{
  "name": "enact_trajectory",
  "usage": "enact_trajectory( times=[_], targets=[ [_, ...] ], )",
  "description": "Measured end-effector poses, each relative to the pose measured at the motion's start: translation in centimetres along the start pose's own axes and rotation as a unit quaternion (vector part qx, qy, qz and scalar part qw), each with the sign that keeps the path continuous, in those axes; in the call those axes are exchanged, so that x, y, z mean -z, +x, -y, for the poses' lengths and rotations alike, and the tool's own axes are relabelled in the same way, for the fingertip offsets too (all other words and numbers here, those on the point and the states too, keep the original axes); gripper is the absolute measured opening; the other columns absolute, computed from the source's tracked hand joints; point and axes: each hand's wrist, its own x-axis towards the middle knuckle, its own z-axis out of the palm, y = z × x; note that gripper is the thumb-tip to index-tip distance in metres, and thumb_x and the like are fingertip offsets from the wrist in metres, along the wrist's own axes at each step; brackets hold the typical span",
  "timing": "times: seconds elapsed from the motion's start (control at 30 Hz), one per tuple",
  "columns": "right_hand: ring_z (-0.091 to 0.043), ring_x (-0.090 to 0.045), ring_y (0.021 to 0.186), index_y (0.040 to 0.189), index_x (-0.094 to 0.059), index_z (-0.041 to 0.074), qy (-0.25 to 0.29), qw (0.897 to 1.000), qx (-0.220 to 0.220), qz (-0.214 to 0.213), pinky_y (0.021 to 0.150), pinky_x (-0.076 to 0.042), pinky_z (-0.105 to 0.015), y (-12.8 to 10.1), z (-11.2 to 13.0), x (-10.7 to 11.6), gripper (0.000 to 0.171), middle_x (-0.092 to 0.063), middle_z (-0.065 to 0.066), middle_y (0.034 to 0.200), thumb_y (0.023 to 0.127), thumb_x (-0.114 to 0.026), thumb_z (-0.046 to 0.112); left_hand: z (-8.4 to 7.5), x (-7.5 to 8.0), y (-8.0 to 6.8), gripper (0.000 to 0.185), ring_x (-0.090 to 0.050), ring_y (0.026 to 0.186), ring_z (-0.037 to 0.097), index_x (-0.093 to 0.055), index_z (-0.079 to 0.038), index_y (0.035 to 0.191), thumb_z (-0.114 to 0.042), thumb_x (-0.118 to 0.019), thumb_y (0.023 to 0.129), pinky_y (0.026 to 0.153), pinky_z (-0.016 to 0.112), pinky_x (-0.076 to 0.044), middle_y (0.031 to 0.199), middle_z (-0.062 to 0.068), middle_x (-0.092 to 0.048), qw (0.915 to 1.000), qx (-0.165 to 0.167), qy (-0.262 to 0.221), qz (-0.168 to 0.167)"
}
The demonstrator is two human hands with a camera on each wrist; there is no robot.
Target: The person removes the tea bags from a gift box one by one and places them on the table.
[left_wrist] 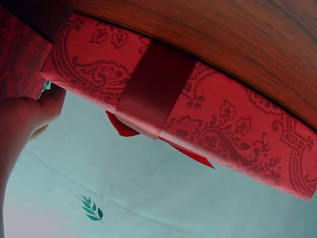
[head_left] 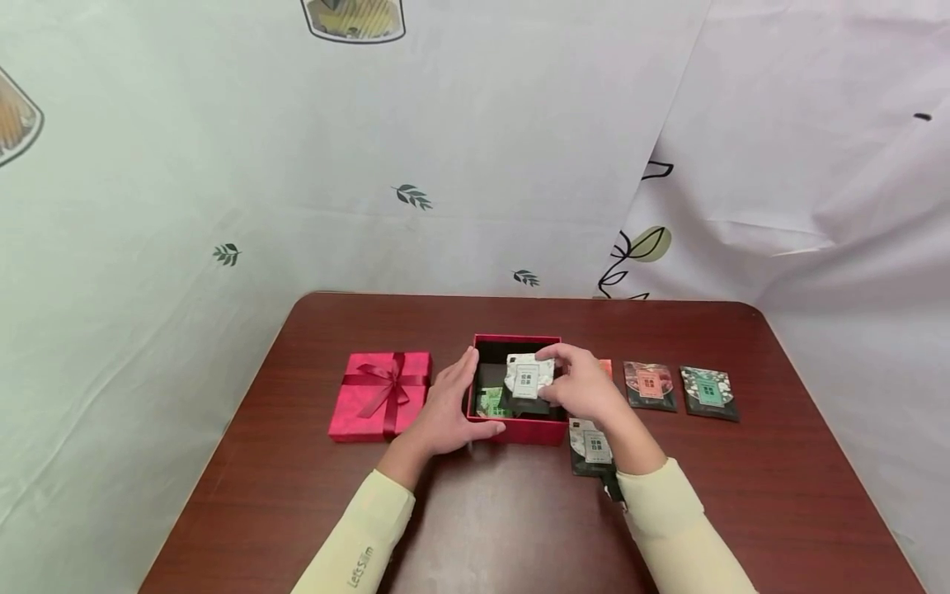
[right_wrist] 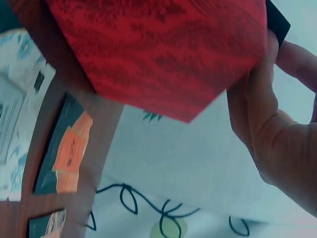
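In the head view a red box stands uncovered, a green-printed sachet inside at its left. My right hand pinches a white-and-black sachet between thumb and fingers, tilted over the box opening. A black corner of that sachet shows past the box wall in the right wrist view. Against the box's left side rests my left hand, fingers extended along the wall and thumb by the front. The left wrist view shows only part of this hand. The box's bottom is partly hidden.
A red patterned gift box or lid with a ribbon bow lies left of my left hand. Right of the open box lie a white-and-black sachet, a partly hidden orange one, a red-printed one and a green-labelled one.
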Motion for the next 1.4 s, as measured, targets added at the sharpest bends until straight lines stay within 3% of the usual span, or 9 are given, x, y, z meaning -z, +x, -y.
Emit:
enact_trajectory(
  times=[0.23, 0.63, 0.73, 0.87, 1.13, 1.4],
  targets=[
    [-0.026, -0.058, 0.063, 0.128, -0.061, 0.005, 0.051, 0.999, 0.004, -0.005, 0.062, -0.055, -0.042, -1.1, -1.0, 1.8, 0.048, -0.059, -0.019, 0.091, 0.083, -0.073, -0.005, 0.0, 0.0, 0.0, 0.120, -0.019, 0.145, 0.026, -0.012, -0.018, 0.162, -0.058, -0.082, 0.073, 0.111, 0.054, -0.026, 0.166, -0.005, -0.011, 1.0000, 0.002, 0.007, 0.003],
    [-0.031, -0.061, 0.085, 0.131, -0.058, 0.003, 0.125, 0.992, -0.011, 0.014, 0.071, -0.058, -0.039, -2.6, -2.7, 3.9, 0.050, -0.056, -0.023, 0.108, 0.084, -0.072, -0.003, -0.1, 0.1, -0.1, 0.122, -0.019, 0.146, 0.027, -0.012, -0.018, 0.162, -0.058, -0.083, 0.072, 0.111, 0.057, -0.026, 0.166, -0.004, -0.012, 1.0000, 0.003, 0.000, 0.002],
    [-0.029, -0.060, 0.083, 0.131, -0.057, -0.001, 0.142, 0.990, -0.001, 0.019, 0.070, -0.058, -0.039, -2.9, -3.3, 4.4, 0.051, -0.055, -0.024, 0.101, 0.083, -0.072, -0.006, -0.1, 0.1, -0.1, 0.121, -0.019, 0.145, 0.027, -0.012, -0.019, 0.162, -0.057, -0.083, 0.072, 0.111, 0.057, -0.026, 0.166, -0.005, -0.012, 1.0000, 0.006, 0.000, 0.003],
    [-0.026, -0.058, 0.079, 0.133, -0.055, -0.005, 0.153, 0.988, 0.011, 0.027, 0.069, -0.057, -0.038, -3.2, -4.0, 4.8, 0.053, -0.052, -0.023, 0.094, 0.082, -0.071, -0.007, 0.0, 0.0, -0.2, 0.120, -0.020, 0.145, 0.027, -0.013, -0.019, 0.162, -0.057, -0.083, 0.072, 0.111, 0.058, -0.026, 0.166, -0.005, -0.013, 1.0000, 0.006, 0.002, 0.000],
    [-0.031, -0.058, 0.089, 0.132, -0.052, -0.006, 0.165, 0.986, 0.003, 0.032, 0.074, -0.057, -0.042, -3.8, -5.3, 5.6, 0.052, -0.053, -0.025, 0.109, 0.084, -0.069, -0.007, -0.1, -0.1, -0.3, 0.121, -0.019, 0.146, 0.025, -0.011, -0.021, 0.162, -0.056, -0.084, 0.071, 0.110, 0.058, -0.028, 0.166, -0.007, -0.011, 0.9999, 0.013, 0.002, 0.003],
    [-0.025, -0.062, 0.087, 0.134, -0.047, -0.012, 0.184, 0.982, 0.013, 0.045, 0.072, -0.058, -0.039, -4.3, -6.5, 6.3, 0.055, -0.053, -0.026, 0.111, 0.083, -0.069, -0.010, -0.2, 0.0, -0.2, 0.122, -0.018, 0.146, 0.023, -0.011, -0.023, 0.162, -0.056, -0.084, 0.071, 0.111, 0.057, -0.027, 0.166, -0.011, -0.010, 0.9998, 0.018, 0.001, 0.004]
  ],
)
